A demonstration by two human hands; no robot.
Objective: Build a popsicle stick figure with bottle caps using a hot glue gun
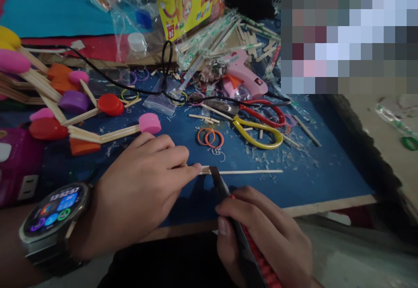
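Note:
My left hand (146,175) presses thin wooden sticks (248,172) down on the blue tabletop, its fingers closed over their left ends. One stick runs on to the right, well past my fingertips. In my right hand (264,231) is a utility knife (241,236) with a black and red handle. Its dark blade lies across the sticks, just right of my left index fingertip. Orange loom bands (210,137) lie just beyond the blade. Joined sticks with a pink foam piece (150,123) at the end lie just beyond my left knuckles.
Scissors (257,127) with red and yellow handles lie behind the sticks. A pink glue gun (246,75) rests farther back, its black cord (111,81) crossing the table. Foam-tipped stick pieces (48,129) and a purple box (19,166) crowd the left. Shavings and stick offcuts are scattered about.

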